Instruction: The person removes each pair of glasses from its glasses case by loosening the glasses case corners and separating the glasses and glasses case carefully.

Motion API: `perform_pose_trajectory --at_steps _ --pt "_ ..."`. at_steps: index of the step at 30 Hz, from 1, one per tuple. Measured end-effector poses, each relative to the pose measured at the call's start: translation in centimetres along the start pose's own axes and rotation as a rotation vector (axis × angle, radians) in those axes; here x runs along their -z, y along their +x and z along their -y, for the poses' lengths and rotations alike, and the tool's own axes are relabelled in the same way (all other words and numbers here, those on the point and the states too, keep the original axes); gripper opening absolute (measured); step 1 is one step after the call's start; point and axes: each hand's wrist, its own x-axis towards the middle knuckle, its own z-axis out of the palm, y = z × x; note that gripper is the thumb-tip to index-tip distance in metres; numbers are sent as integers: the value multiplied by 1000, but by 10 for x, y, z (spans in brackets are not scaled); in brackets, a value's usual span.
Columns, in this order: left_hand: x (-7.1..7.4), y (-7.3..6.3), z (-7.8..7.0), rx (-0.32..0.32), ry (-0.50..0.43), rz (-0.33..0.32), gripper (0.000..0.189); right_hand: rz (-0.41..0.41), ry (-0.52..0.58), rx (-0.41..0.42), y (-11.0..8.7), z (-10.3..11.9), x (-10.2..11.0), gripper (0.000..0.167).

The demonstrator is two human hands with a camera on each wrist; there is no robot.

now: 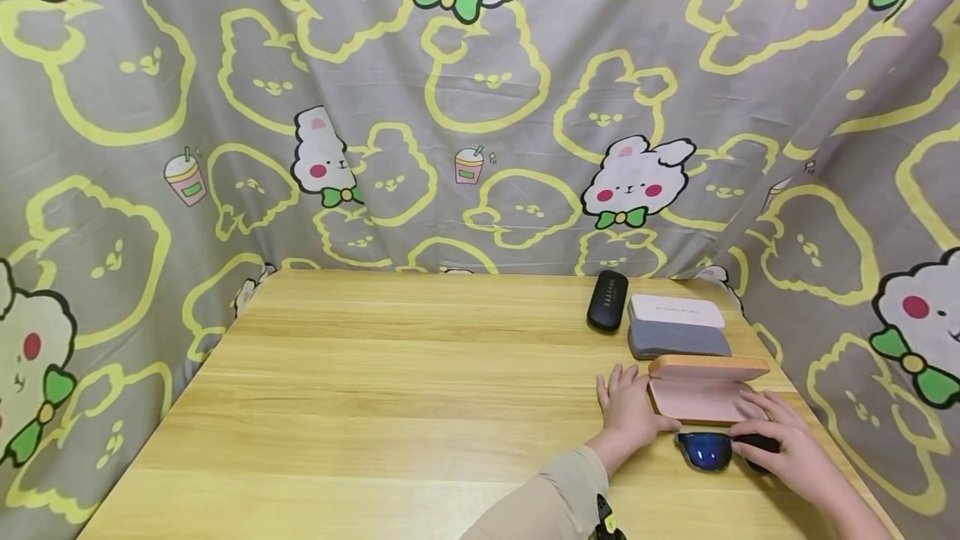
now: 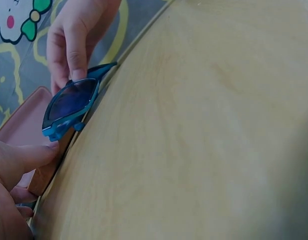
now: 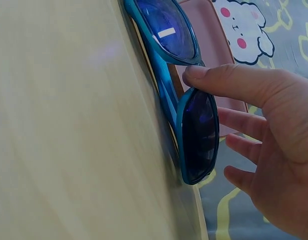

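Sunglasses (image 1: 707, 451) with blue mirrored lenses and a blue-green frame are pinched at the bridge by my right hand (image 1: 793, 447). In the right wrist view the thumb (image 3: 223, 80) lies over the bridge; the index finger is mostly hidden behind it. Just behind the sunglasses, an orange glasses case (image 1: 708, 369) with pink lining stands with its lid raised. At the case's left end rests my left hand (image 1: 628, 413), fingers spread and thumb stretched along the front edge. The left wrist view shows that thumb (image 2: 31, 157) close to the sunglasses' end.
Behind the orange case sit a grey glasses case (image 1: 678, 338) and a white one (image 1: 677, 309). A black case (image 1: 607, 301) lies to their left. The wooden table (image 1: 360, 407) meets patterned curtains (image 1: 517, 140) at the back and sides.
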Motion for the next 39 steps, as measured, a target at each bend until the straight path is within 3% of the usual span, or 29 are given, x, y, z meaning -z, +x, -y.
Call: perform_pose_trajectory --at_steps 33,39 --pt "-2 -1 0 5 -11 -15 68 21 14 13 2 2 1 35" --pt "-2 -1 0 6 -19 -13 68 43 54 -47 1 2 3 33"
